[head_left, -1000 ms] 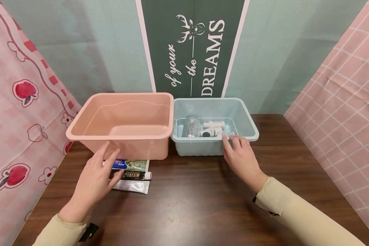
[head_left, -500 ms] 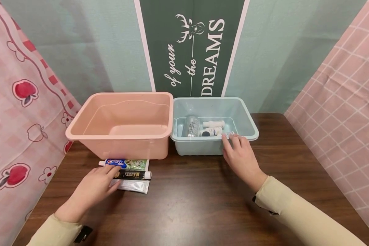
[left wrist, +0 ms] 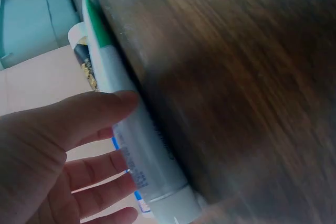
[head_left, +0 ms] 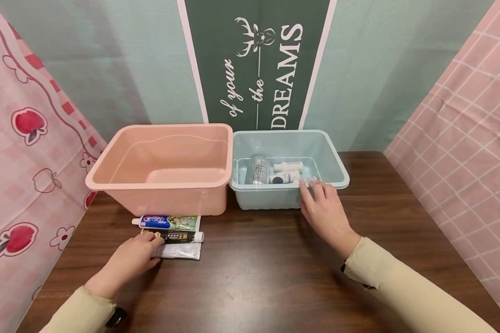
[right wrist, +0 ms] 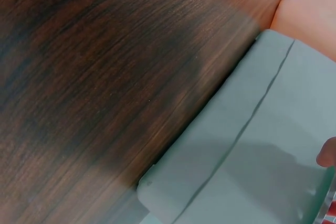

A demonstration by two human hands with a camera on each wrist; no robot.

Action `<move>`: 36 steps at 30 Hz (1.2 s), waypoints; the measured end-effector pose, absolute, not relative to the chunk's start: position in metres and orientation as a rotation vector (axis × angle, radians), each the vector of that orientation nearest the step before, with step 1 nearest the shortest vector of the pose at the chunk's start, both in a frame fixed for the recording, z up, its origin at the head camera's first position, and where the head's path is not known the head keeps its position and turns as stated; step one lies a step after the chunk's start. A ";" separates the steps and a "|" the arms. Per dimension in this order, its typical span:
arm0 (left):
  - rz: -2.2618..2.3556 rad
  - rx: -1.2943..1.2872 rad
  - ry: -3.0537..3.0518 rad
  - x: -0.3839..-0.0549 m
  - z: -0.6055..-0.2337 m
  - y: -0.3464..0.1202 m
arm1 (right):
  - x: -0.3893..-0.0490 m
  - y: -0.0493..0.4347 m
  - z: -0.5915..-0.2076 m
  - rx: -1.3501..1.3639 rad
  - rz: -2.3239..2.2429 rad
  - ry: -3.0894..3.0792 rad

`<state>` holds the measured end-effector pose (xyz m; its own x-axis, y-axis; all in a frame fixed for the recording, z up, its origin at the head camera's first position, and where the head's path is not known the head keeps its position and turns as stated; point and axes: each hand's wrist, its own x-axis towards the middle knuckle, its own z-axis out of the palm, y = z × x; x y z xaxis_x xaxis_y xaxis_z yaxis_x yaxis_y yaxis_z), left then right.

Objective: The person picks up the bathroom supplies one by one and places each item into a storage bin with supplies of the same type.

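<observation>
My left hand (head_left: 131,259) is at the nearest of three toothpaste tubes before the peach bin. In the left wrist view its thumb lies on one side of this whitish tube (left wrist: 139,135), with the fingers on the other. Just beyond lie a black toothpaste tube (head_left: 181,237) and a blue-and-green one (head_left: 166,222). My right hand (head_left: 327,212) holds the front rim of the light blue bin (head_left: 266,199); its thumb (right wrist: 328,153) is outside, the fingers over the rim. Inside the bin are a clear bottle (head_left: 258,169) and small white bottles (head_left: 286,177).
To the left of the blue bin stands the larger peach bin (head_left: 183,201), its visible floor bare. Both are on a dark wooden table (head_left: 250,277). Fabric hangs at the back and on both sides, with a pink grid curtain (head_left: 462,138) at right.
My left hand has come down from above the tubes and drawn back toward the nearest one, uncovering the blue-and-green tube. The right hand stays at the blue bin's rim.
</observation>
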<state>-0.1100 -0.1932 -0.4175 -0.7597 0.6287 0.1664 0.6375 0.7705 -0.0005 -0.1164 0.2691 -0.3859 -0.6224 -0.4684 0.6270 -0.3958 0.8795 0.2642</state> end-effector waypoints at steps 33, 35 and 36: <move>-0.125 -1.020 -2.709 -0.112 -0.404 -0.200 | -0.114 0.267 -0.389 0.585 -0.105 -2.321; -0.120 -1.002 -2.716 -0.113 -0.400 -0.201 | -0.114 0.267 -0.389 0.588 -0.102 -2.316; -0.117 -0.994 -2.719 -0.113 -0.398 -0.202 | -0.114 0.267 -0.389 0.590 -0.100 -2.316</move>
